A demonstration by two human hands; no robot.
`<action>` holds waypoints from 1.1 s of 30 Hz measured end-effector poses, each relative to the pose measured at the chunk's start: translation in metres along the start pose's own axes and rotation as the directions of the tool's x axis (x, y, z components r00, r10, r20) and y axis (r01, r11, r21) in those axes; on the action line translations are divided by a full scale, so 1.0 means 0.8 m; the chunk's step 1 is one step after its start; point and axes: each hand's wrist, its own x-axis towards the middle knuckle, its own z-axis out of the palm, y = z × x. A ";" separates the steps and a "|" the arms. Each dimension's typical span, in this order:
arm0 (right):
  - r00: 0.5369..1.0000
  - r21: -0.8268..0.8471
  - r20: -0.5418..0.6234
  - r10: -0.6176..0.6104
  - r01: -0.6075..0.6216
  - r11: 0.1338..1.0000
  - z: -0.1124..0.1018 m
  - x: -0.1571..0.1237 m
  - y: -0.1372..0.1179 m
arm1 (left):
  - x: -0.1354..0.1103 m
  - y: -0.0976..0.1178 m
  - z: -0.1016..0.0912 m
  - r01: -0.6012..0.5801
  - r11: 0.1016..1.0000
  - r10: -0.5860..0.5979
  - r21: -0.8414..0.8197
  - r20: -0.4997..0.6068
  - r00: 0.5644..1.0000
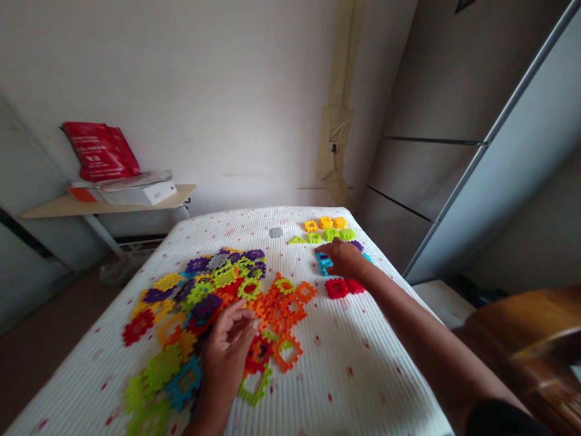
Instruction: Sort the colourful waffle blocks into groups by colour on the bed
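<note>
My left hand [230, 340] hovers palm inward over a heap of interlocking plastic puzzle tiles, its fingers loosely curled and apart with nothing seen between them. Around it lie orange frame tiles [284, 309], a yellow-green square frame [255, 385], a blue tile [185, 381] and purple tiles [205, 309]. Across the bed, my right hand [345, 259] reaches down over the sorted groups. A dark purple edge shows under its bent fingertips, just behind the blue tiles [324, 264]. The hand hides part of the blue and purple groups. Red tiles [336, 289] sit just in front of it.
Behind the right hand stand green stacks [331, 234] and yellow stacks [325, 222]. A lone grey tile [276, 232] lies near the mattress's [354, 357] far end. A side table [59, 206] with boxes and a red bag [100, 151] is at left; a wardrobe [426, 163] is at right.
</note>
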 end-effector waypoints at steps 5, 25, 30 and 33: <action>0.982 -0.120 0.182 0.052 -0.031 0.992 0.018 0.017 0.026 | 0.002 -0.005 -0.003 0.022 1.000 -0.022 -0.007 -0.024 0.999; 0.993 -0.063 0.114 -0.010 0.017 0.998 0.050 0.023 0.029 | 0.043 -0.009 -0.099 -0.147 0.919 0.290 0.367 -0.375 0.881; 0.979 0.029 -0.132 -0.156 0.161 0.986 0.042 -0.003 -0.023 | 0.061 -0.015 -0.135 -0.083 0.665 0.249 0.742 -0.116 0.962; 0.952 0.077 -0.148 -0.268 0.281 0.957 0.047 -0.022 -0.070 | 0.066 -0.015 -0.131 -0.096 0.531 0.165 0.842 0.009 0.986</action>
